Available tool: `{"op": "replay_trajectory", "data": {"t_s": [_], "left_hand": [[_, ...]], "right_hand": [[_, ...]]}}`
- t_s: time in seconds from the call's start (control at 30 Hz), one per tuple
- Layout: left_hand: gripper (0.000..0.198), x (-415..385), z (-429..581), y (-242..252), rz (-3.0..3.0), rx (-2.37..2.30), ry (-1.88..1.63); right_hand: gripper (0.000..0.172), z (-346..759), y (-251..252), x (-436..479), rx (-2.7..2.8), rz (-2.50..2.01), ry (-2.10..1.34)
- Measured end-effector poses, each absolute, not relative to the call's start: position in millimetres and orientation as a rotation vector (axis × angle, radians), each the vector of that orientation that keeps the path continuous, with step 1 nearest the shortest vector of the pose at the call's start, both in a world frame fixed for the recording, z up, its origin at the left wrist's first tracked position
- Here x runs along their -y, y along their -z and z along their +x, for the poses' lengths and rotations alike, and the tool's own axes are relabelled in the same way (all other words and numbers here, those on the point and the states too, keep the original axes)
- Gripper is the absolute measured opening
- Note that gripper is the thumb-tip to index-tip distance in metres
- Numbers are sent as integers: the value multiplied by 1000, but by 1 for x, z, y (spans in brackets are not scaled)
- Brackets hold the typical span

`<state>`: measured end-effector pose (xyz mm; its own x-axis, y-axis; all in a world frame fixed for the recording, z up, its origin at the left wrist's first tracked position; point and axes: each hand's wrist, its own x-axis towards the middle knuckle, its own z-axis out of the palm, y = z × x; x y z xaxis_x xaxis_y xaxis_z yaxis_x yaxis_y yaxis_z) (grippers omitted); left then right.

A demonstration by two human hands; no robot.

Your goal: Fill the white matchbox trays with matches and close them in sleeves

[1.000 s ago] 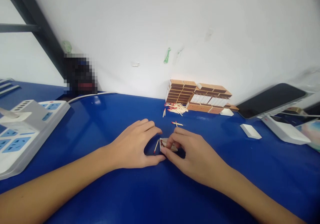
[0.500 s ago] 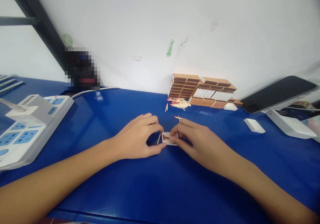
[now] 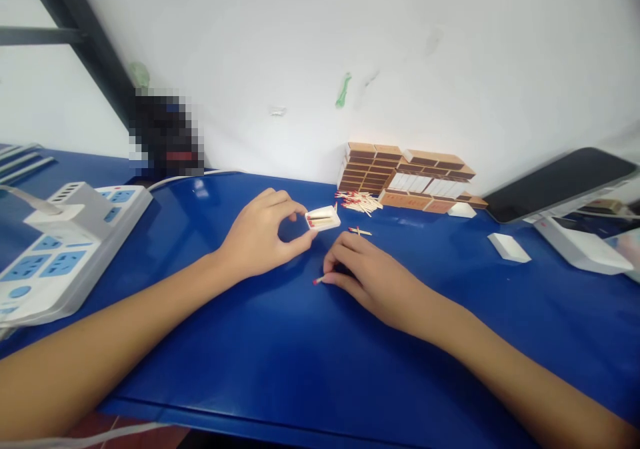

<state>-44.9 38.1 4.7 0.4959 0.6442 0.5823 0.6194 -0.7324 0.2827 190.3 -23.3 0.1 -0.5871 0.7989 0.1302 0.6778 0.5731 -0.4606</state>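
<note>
Between the thumb and fingers of my left hand [image 3: 267, 235] is a small white matchbox tray [image 3: 333, 221], its open top facing up. A few red-tipped matches lie inside it. My right hand [image 3: 373, 275] pinches a single match [image 3: 319, 280] low over the blue table, red head pointing left. Beyond my right hand, a couple of crossed matches [image 3: 360, 231] rest on the table. Farther back lies a loose pile of matches [image 3: 359, 201].
Stacked brown matchboxes [image 3: 370, 169] stand against the wall. White tray pieces [image 3: 509, 247] lie to the right, near a phone [image 3: 565, 183] on a white stand [image 3: 583, 245]. A power strip [image 3: 75, 255] occupies the left side of the blue table [image 3: 280, 362].
My left hand has moved the tray away from me and slightly left. My right hand has let go of the tray area and now holds a match, nearer to me.
</note>
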Motion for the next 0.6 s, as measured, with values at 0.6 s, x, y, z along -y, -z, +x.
{"op": "replay_trajectory", "data": {"t_s": [0.6], "left_hand": [[24, -18, -33, 2, 2727, -866, -724]], "right_hand": [[26, 233, -2, -6, 2004, -1583, -104]]}}
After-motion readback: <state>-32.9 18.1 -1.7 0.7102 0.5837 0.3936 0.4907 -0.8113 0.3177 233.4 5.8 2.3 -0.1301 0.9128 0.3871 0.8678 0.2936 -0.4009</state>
